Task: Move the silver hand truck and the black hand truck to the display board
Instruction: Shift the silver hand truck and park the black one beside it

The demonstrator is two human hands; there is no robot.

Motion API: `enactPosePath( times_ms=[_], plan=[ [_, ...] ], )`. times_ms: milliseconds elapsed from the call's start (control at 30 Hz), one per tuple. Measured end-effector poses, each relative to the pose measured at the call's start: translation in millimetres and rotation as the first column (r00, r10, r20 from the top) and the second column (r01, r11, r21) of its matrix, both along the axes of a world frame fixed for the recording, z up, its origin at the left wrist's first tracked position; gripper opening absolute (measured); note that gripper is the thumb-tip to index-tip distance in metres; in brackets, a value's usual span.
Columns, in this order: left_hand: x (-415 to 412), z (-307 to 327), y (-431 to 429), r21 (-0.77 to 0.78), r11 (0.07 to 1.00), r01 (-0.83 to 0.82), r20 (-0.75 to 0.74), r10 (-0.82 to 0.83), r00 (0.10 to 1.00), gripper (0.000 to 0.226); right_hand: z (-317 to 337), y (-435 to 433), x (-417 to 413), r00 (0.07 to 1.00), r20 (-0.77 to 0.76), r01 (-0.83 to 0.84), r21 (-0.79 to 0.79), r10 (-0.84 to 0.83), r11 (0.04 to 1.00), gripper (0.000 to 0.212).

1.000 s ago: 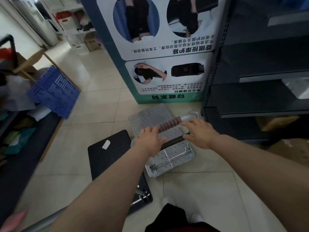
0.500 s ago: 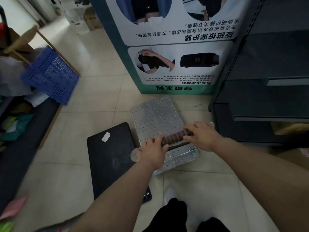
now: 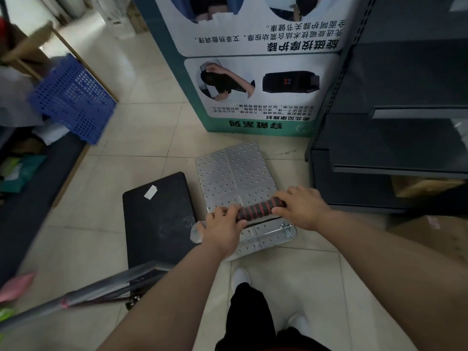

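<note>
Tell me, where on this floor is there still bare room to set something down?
Bare tile lies between the blue crate and the display board, and left of the black hand truck. It is crowded ahead: the silver hand truck, gripped by the left hand and right hand, sits just short of the board, close beside the dark shelving.

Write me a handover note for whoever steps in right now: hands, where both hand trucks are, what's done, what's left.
Left hand: closed on the left end of the black-and-red ribbed foam handle.
Right hand: closed on its right end.
Silver perforated-metal hand truck: on the tile floor, its front edge near the foot of the green-and-white printed display board, apparently not touching.
Black flat-platform hand truck: beside it on the left, farther from the board, nobody holding it.
Left: finish placing the silver one, then bring up the black one.
</note>
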State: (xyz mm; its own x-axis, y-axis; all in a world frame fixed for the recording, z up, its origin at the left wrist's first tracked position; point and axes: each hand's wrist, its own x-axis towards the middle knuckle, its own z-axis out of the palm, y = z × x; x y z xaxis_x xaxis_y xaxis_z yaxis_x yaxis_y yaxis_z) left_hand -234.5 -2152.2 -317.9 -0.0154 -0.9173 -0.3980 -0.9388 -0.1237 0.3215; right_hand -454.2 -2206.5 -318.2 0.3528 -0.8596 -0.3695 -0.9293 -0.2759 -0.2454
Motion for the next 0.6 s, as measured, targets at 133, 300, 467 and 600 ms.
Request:
enactPosePath(
  times_ms=[133,300,467,600],
  plan=[
    [-23.9,0.8,19.5,0.004,1.000,0.025,-0.003,-0.025,1.000,0.035,-1.5,22.7,-26.0,1.000,-0.005,0.013,0.003,-0.013,1.000,0.042],
    [-40.9,-0.1,31.8,0.006,0.997,0.075,-0.007,-0.075,0.997,0.035,-0.9,48.1,-46.5,0.998,0.018,0.065,-0.049,-0.065,0.997,0.043],
    [-43.7,-2.7,33.3,-0.001,0.988,0.152,0.011,-0.152,0.988,0.037,-0.6,70.6,-53.6,0.992,0.041,0.123,-0.073,-0.120,0.990,0.042],
    [-40.5,-2.3,25.6,0.009,0.979,0.206,0.013,-0.206,0.979,0.035,1.8,76.7,-53.2,0.984,0.049,0.172,-0.047,-0.170,0.984,0.041]
  ],
)
